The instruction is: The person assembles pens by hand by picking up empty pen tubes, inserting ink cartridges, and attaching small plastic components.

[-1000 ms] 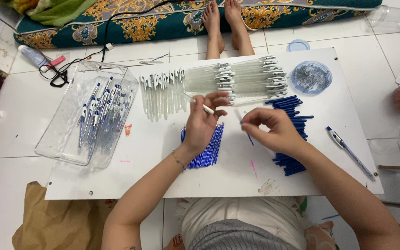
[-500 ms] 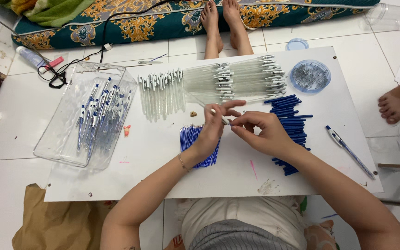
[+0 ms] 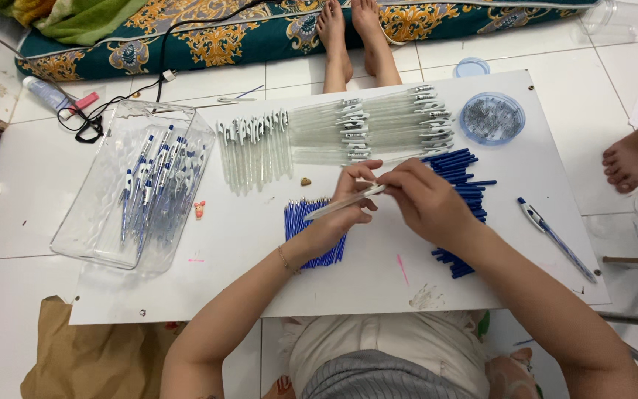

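Head camera, looking straight down at a white bench (image 3: 186, 295) set low on a tiled floor.

At the centre of the frame, both hands meet over the bench. The left hand (image 3: 337, 214) has its grip clamped on a clear pen barrel (image 3: 341, 203), which lies tilted with its lower end to the left. The right hand (image 3: 426, 203) has its fingertips pinched together at the barrel's upper right end; what they pinch there is too small to tell.

Under the left wrist lies a bundle of blue refills (image 3: 300, 222). Just right of the right hand is a heap of dark blue pen parts (image 3: 463, 174).

Above the hands, across the upper middle, rows of clear barrels with white clips (image 3: 334, 133) lie side by side. In the upper right sits a round clear dish (image 3: 492, 118) of small metal pieces.

At the left, a clear plastic tray (image 3: 97, 236) holds finished blue-and-white pens (image 3: 149, 185). One finished pen (image 3: 551, 235) lies alone at the right edge.

Another person's bare feet (image 3: 352, 37) rest at the top centre.
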